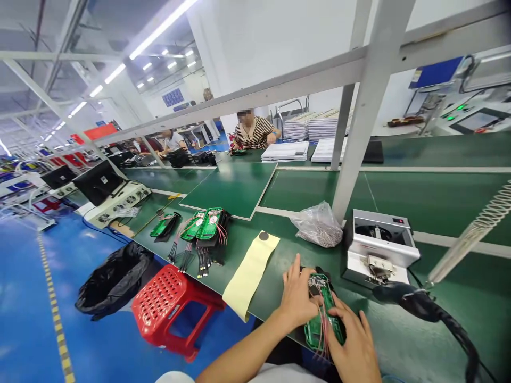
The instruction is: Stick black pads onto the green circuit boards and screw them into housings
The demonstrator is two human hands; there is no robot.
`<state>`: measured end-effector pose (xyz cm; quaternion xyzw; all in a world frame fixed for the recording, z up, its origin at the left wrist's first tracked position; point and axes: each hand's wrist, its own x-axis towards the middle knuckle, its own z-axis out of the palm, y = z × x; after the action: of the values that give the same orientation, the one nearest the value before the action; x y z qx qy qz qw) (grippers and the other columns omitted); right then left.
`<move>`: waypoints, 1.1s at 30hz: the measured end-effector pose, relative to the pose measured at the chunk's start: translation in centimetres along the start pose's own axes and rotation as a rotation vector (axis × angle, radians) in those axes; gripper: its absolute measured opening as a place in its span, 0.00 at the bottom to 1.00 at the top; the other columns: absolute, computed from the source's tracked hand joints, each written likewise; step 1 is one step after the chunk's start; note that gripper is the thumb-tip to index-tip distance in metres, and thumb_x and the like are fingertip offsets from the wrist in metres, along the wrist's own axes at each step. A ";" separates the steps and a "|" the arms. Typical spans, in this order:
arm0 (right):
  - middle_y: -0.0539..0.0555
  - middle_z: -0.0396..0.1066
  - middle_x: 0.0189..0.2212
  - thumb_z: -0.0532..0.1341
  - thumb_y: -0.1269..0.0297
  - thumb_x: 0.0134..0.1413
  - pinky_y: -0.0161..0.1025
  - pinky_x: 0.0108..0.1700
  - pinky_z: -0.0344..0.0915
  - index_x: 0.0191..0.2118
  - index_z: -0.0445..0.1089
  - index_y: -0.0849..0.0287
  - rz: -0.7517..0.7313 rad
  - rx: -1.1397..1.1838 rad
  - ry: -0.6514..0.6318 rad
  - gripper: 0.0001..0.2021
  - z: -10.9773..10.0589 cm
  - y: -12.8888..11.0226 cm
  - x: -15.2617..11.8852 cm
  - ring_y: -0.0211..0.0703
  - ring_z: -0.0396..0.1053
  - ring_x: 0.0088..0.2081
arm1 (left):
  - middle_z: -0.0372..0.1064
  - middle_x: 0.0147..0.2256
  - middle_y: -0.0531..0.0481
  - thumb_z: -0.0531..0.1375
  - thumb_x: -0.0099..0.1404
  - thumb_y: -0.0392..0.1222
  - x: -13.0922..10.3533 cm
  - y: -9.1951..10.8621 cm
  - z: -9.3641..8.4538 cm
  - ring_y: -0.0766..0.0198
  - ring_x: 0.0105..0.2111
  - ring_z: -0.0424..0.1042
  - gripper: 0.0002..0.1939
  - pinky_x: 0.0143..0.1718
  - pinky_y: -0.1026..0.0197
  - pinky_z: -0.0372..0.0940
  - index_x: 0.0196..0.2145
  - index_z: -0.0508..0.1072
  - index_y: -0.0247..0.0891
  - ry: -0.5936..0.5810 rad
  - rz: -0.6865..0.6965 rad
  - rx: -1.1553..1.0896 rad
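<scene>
A green circuit board in a dark casing [324, 290], with several thin reddish wires trailing towards me, lies on the bench in front of me. My left hand [296, 295] holds its left side, thumb over the board near the wires and index finger stretched forward. Along the right edge, my right hand [353, 332] grips the casing between thumb and fingers. Part of the casing and the fingertips under it are hidden. To the left, a strip of yellow paper [251, 274] with a dark round spot hangs over the bench edge.
More green boards [205, 226] with wires and black connectors stand further left. A clear bag of small parts [319, 226] and a white screw feeder [381, 244] are ahead. A black-wrapped tool [415, 303] hangs from a coiled cord at right. A red stool [171, 303] stands below; a co-worker [255, 132] sits opposite.
</scene>
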<state>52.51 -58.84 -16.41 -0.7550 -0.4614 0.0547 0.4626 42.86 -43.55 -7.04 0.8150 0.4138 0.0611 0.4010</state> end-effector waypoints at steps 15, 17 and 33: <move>0.56 0.74 0.67 0.67 0.60 0.54 0.54 0.60 0.79 0.66 0.73 0.51 0.342 0.059 -0.154 0.32 -3.0 -3.0 2.2 0.55 0.80 0.58 | 0.52 0.78 0.42 0.66 0.54 0.40 -4.7 -0.3 -2.0 0.51 0.75 0.62 0.43 0.76 0.49 0.64 0.68 0.63 0.42 0.060 -0.348 -1.074; 0.57 0.76 0.64 0.67 0.62 0.52 0.54 0.61 0.80 0.66 0.74 0.52 0.340 0.088 -0.141 0.33 -2.7 -2.5 2.1 0.54 0.80 0.56 | 0.57 0.75 0.38 0.66 0.55 0.41 -3.8 -0.2 -2.1 0.49 0.70 0.68 0.41 0.68 0.48 0.70 0.67 0.65 0.39 0.063 -0.362 -1.068; 0.61 0.62 0.75 0.67 0.43 0.63 0.56 0.77 0.68 0.73 0.59 0.54 0.485 0.667 -0.020 0.39 -2.9 -5.7 1.6 0.52 0.68 0.73 | 0.42 0.81 0.50 0.62 0.72 0.63 -5.3 -0.8 0.1 0.55 0.83 0.44 0.50 0.86 0.50 0.40 0.81 0.49 0.42 0.006 -0.061 -0.846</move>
<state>51.21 -58.67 -9.93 -0.6501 -0.2313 0.3161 0.6511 39.00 -47.16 -6.46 0.5659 0.3772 0.2158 0.7006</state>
